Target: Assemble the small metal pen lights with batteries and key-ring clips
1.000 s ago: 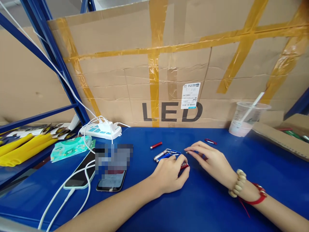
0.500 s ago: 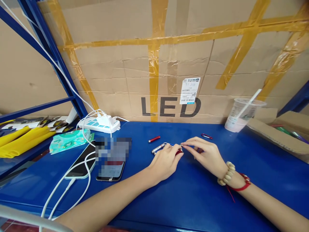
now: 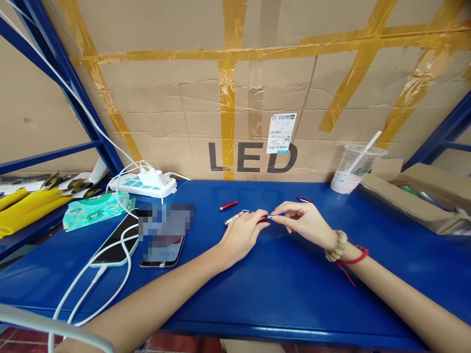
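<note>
Over the middle of the blue table, my left hand [image 3: 241, 235] is closed, its thumb and fingers gripping a small red metal tube [image 3: 263, 218]. Most of that tube is hidden by the fingers. My right hand [image 3: 303, 220], wearing a beaded bracelet, pinches a tiny silver end piece [image 3: 270, 216] at the tube's right end. Whether the piece is joined to the tube I cannot tell. A silver tube [image 3: 232, 218] lies just beyond my left hand, partly covered by it. Farther back lies another red tube [image 3: 228, 205]. Behind my right hand is a red carabiner [image 3: 303, 199].
Two phones [image 3: 117, 240] [image 3: 164, 252] with white cables lie at left, near a power strip [image 3: 127, 186] and a green tissue pack [image 3: 93, 211]. At the right stand a plastic cup [image 3: 348, 176] with a straw and an open cardboard box [image 3: 412, 206]. A large carton [image 3: 165, 122] walls the back.
The view has shifted slightly, so everything sits a little farther left and higher. Both hands stay together at the red tube, and its silver end now shows between them.
</note>
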A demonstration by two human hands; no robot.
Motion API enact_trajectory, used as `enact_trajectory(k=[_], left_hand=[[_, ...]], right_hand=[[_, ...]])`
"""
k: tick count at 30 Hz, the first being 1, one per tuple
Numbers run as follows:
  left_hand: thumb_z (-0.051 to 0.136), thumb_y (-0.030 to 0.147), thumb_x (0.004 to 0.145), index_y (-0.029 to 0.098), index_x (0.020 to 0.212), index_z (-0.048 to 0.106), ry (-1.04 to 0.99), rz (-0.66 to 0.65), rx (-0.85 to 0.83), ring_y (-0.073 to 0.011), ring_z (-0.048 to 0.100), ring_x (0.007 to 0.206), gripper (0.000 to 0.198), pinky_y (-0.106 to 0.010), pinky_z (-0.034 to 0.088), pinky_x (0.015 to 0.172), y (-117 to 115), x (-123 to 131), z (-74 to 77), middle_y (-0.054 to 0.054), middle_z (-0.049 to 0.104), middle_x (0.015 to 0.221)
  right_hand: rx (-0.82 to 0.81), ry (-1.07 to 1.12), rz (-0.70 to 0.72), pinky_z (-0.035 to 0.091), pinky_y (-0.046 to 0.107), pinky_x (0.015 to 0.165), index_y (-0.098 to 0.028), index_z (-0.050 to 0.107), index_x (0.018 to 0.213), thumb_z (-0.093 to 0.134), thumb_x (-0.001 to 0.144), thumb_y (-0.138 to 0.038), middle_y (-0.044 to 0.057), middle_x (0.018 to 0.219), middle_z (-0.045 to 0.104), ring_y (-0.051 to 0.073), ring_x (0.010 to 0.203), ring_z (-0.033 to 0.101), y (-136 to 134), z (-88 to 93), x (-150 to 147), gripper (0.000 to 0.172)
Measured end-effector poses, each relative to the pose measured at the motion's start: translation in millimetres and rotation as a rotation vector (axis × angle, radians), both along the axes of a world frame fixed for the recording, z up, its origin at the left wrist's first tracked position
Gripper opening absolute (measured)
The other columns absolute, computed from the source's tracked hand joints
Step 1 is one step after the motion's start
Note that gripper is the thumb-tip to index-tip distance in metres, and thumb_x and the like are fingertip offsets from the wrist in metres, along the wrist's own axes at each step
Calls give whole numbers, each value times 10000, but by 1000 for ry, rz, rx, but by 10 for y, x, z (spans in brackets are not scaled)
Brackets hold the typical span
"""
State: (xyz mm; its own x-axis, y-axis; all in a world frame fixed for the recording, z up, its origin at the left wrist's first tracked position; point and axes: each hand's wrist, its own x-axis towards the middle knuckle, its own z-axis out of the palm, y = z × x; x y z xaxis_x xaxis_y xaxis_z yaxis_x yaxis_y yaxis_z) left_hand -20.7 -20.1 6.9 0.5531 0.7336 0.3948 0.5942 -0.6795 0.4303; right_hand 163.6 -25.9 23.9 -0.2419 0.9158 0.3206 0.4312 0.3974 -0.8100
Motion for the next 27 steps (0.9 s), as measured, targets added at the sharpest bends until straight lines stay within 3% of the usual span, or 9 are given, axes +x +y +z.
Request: enact_trajectory(k=[7, 13, 27], left_hand=[[381, 292, 909, 210, 1020, 546, -48, -164, 61, -145, 579, 940, 216, -261, 426, 842, 80, -9, -73, -10, 642, 1011], [358, 279, 916, 220, 1017, 561, 38, -229, 62, -138, 598, 875, 234, -257, 422, 809, 65, -28, -54, -1, 655, 965], [418, 263, 897, 210, 973, 566, 16, -262, -3, -137, 596, 876, 175, -267, 404, 844, 67, -24, -24, 2, 658, 976]], right_hand=[[-113, -49, 47, 429, 226, 428, -148, 682, 743, 672, 638, -468, 41, 694, 646, 88, 454, 510, 35, -18, 83, 337], [-237, -137, 130, 427, 221, 453, -140, 668, 692, 654, 660, -437, 13, 577, 610, 91, 465, 505, 60, -52, 122, 299], [-170, -210, 205, 433, 224, 470, -164, 669, 683, 610, 693, -472, 7, 599, 622, 91, 451, 526, 29, 23, 122, 313]])
